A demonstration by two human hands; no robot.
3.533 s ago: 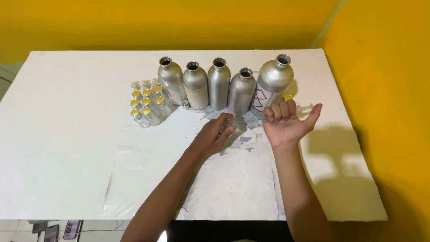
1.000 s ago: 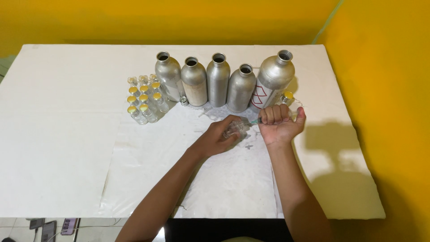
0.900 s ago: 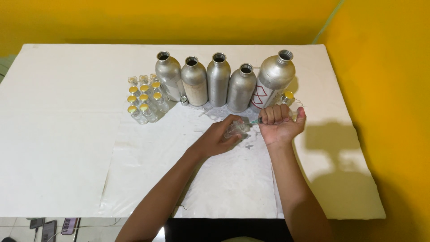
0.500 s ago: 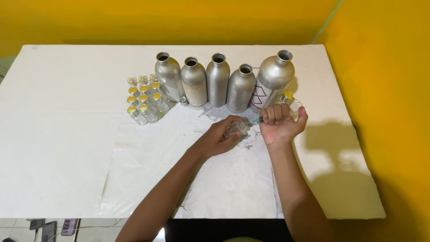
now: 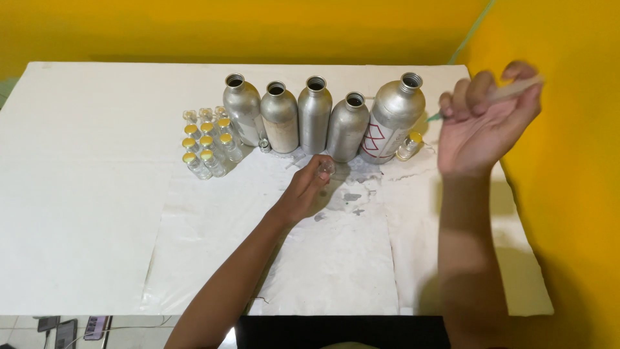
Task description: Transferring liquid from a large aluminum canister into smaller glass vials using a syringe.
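Head view: metal bottles (image 5: 315, 116) stand behind left hand (image 5: 303, 190)

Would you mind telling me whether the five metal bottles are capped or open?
Open. All five metal bottles stand upright on the table, and each neck shows a dark, uncovered mouth with no cap.

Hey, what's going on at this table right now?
A person sits at a white table. Their left hand holds a small clear vial on the stained sheet, while the right hand is raised, gripping a thin syringe-like tool. Behind stand five open aluminium bottles, a cluster of small yellow-capped vials, and one more yellow-capped vial by the largest bottle.
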